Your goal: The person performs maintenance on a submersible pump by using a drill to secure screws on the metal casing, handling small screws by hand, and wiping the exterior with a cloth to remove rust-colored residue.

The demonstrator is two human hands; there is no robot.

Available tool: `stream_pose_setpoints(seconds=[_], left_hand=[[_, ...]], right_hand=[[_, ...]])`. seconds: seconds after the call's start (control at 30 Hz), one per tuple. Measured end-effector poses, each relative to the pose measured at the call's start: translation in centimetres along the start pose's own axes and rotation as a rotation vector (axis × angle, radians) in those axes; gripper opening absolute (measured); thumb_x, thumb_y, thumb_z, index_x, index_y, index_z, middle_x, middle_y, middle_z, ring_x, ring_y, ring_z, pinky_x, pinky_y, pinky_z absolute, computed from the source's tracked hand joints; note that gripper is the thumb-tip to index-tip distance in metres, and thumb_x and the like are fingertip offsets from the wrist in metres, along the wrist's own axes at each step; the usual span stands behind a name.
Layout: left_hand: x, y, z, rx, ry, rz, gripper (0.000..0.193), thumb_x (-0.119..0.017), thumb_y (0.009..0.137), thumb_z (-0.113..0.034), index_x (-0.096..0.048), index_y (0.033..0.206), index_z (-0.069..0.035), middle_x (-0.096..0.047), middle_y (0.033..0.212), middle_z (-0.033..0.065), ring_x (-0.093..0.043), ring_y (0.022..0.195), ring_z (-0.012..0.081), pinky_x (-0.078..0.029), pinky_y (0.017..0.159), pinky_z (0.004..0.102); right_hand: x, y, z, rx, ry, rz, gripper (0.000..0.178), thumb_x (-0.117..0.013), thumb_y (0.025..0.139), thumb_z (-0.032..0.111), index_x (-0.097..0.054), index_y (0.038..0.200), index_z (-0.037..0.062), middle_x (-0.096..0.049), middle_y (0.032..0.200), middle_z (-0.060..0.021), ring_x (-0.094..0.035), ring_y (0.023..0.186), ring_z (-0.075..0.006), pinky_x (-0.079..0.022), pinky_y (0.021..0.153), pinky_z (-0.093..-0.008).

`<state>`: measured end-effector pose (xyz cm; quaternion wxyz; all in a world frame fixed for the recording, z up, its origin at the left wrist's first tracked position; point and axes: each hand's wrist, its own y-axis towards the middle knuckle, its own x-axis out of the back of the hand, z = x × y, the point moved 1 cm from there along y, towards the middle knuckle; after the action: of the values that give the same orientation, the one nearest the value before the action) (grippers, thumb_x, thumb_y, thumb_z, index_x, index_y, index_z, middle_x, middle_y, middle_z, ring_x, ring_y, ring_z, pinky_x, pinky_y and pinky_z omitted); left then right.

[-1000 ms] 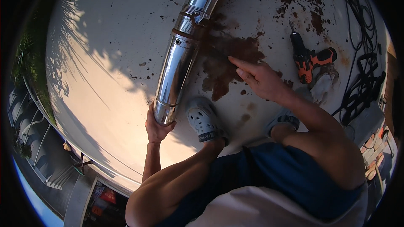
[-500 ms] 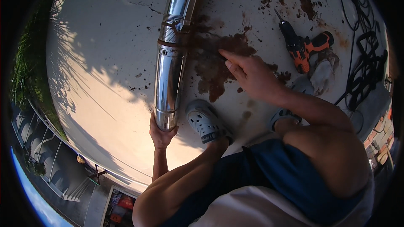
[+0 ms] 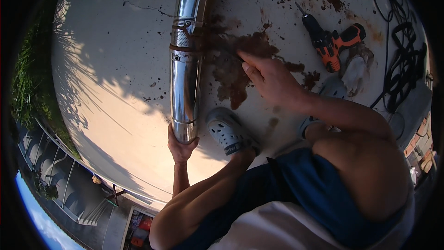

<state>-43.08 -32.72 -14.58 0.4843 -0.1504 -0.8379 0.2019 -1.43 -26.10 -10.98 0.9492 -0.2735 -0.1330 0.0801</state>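
A shiny metal exhaust pipe (image 3: 185, 83) runs from the top of the view down toward me, with a perforated section and a rusty brown band partway along it. My left hand (image 3: 181, 148) is closed around its near end, thumb and fingers on either side. Just right of the brown band is my right hand (image 3: 266, 76), its fingers curled round a thin dark tool whose kind I cannot make out. That tool's tip blurs into the brown stain (image 3: 236, 81) on the floor beside the pipe.
An orange and black cordless drill (image 3: 330, 44) lies to the right beside a crumpled whitish rag (image 3: 356, 74). Black cable (image 3: 402, 65) coils at the far right. My feet in grey clogs (image 3: 226, 129) stand near the pipe. Grass (image 3: 32, 65) borders the concrete on the left.
The whole view has shifted slightly. My left hand still grips the pipe's end, and my right hand stays close beside the brown band with its fingers curled.
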Motion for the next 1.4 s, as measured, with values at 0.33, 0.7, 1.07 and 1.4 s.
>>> stream_pose_setpoints(seconds=[0.33,0.7,1.07,1.4], left_hand=[[-0.1,0.0,0.1,-0.007,-0.025,0.004,0.114,-0.094,0.053,-0.021,-0.037,0.149,0.001,-0.061,0.131,0.022,-0.062,0.119,0.037,-0.051,0.101,0.0436],[-0.1,-0.2,0.9,-0.012,-0.05,0.006,0.114,-0.094,0.054,-0.021,-0.036,0.149,0.001,-0.058,0.135,0.0226,-0.059,0.124,0.0358,-0.048,0.105,0.0436],[0.2,0.0,0.7,-0.006,-0.029,0.013,0.115,-0.094,0.054,-0.022,-0.036,0.15,-0.001,-0.06,0.132,0.0223,-0.061,0.12,0.0361,-0.05,0.103,0.0438],[0.5,0.0,1.1,-0.014,-0.047,-0.009,0.116,-0.094,0.051,-0.025,-0.037,0.149,-0.001,-0.061,0.132,0.0222,-0.063,0.118,0.0352,-0.051,0.102,0.0435]], right_hand=[[0.0,0.4,0.2,0.068,-0.019,0.04,0.041,-0.054,0.104,0.016,-0.053,0.14,-0.0045,-0.069,0.091,-0.0253,-0.071,0.08,-0.0336,-0.053,0.074,-0.0408],[-1.6,0.2,-0.6,0.112,0.006,0.023,0.041,-0.053,0.104,0.014,-0.052,0.14,-0.0061,-0.067,0.084,-0.0239,-0.07,0.075,-0.032,-0.052,0.069,-0.0398],[-4.6,-0.7,0.3,0.121,-0.08,0.168,0.065,-0.054,0.097,0.008,-0.025,0.152,-0.0093,-0.065,0.079,-0.0251,-0.067,0.071,-0.0383,-0.052,0.069,-0.0476],[0.7,-2.2,2.4,-0.041,-0.128,0.175,0.062,-0.05,0.105,0.017,-0.022,0.156,-0.0042,-0.065,0.081,-0.0179,-0.068,0.074,-0.0312,-0.053,0.071,-0.0424]])
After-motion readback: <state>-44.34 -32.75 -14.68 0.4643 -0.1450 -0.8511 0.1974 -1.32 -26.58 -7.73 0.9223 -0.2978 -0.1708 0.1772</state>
